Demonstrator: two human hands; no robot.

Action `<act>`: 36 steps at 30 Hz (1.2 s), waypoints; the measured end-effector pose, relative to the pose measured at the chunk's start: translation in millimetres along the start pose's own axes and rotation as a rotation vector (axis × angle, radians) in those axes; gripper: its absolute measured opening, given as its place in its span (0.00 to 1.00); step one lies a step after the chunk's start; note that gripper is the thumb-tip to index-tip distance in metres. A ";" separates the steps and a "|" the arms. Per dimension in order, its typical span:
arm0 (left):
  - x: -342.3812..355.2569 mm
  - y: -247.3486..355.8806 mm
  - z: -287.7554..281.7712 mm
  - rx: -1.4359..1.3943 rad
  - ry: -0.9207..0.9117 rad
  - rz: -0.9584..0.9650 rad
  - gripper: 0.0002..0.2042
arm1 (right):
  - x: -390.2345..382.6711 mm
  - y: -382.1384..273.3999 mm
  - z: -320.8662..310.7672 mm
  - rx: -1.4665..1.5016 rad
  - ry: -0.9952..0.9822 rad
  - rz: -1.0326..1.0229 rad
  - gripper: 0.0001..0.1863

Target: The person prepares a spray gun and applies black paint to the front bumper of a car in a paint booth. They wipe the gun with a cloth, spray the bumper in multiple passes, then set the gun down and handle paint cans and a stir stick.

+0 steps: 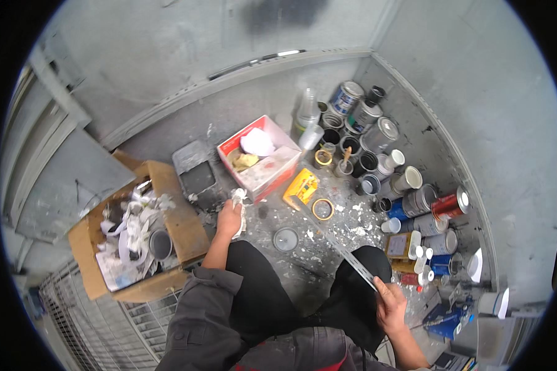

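Note:
My left hand (229, 219) is closed around a crumpled white rag (239, 204), held beside my left knee. In my right hand (390, 303), the fingers pinch one end of a long, flat metal mixing stick (343, 250), shaped like a ruler. The stick slants away to the far left over my right leg, and its far end is by a yellow packet (302, 187). Between my knees on the paint-spattered surface stands a small round cup (286, 239). A roll of yellowish tape (322, 209) lies just right of the stick.
At the left stands a cardboard box (185, 232) full of used paper and cups. A dark grey tray (189, 154) and a red-and-white box (272, 185) with rags stand ahead. Several paint cans (380, 136), cups and bottles crowd the right wall.

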State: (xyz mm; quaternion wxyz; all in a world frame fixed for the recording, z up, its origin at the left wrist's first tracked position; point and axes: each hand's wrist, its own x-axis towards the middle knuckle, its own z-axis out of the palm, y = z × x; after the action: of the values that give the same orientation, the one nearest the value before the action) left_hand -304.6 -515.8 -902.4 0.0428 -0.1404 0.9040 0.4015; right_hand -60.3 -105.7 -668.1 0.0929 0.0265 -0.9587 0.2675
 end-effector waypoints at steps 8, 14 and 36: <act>-12.5 9.3 13.2 0.175 0.177 0.353 0.22 | -37.5 -11.7 -9.1 -0.247 0.220 -0.043 0.24; -139.2 172.9 29.4 -1.188 -1.021 -0.299 0.19 | -53.5 -40.0 -20.3 -0.218 -0.013 0.043 0.25; -201.8 167.2 149.3 -0.558 -1.158 -0.480 0.24 | 4.0 103.9 37.2 0.209 -0.079 -0.094 0.06</act>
State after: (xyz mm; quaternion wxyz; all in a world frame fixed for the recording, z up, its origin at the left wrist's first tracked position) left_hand -165.0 -254.6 -845.3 0.5691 -0.1054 0.5420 0.6093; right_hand -80.8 -36.2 -751.3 0.0645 0.0915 -0.9263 0.3599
